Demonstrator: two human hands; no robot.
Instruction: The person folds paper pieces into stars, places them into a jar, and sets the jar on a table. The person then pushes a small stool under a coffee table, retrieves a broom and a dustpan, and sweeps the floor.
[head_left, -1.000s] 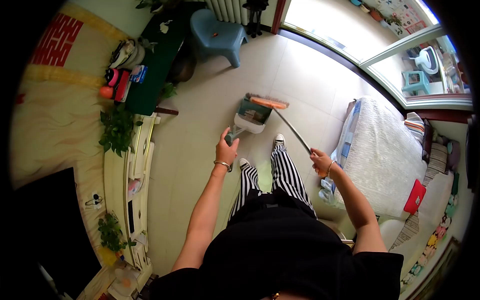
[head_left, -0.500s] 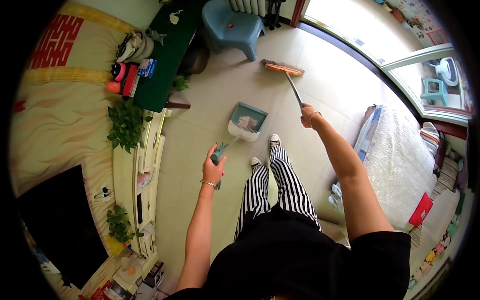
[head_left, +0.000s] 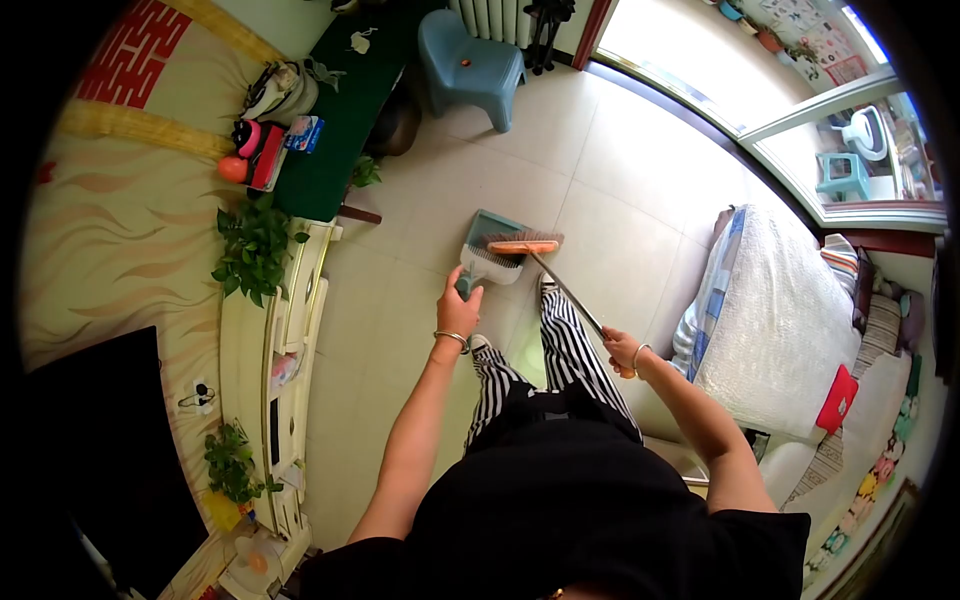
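Observation:
My left hand (head_left: pixel 460 307) is closed round the green handle of a dustpan (head_left: pixel 488 264). The dustpan has a green tray and a pale toothed edge, and it rests on the tiled floor in front of my feet. In my right hand (head_left: pixel 624 352) is the pole of a broom (head_left: pixel 524 247), my fingers wrapped round it. The broom's orange head lies across the dustpan and partly covers the tray, its bristles pointing away from me. Whether the bristles touch the tray I cannot tell.
A blue plastic chair (head_left: pixel 472 70) stands ahead near the radiator. Along the left run a green-covered table (head_left: pixel 330 130) and a cream cabinet (head_left: pixel 255 345) with plants. A covered sofa (head_left: pixel 775 330) is on the right, below the sliding glass door (head_left: pixel 780 120).
My right hand has drawn the broom back towards me and to the left, from the open floor to over the dustpan. My left hand has shifted slightly right and forward on the dustpan's handle.

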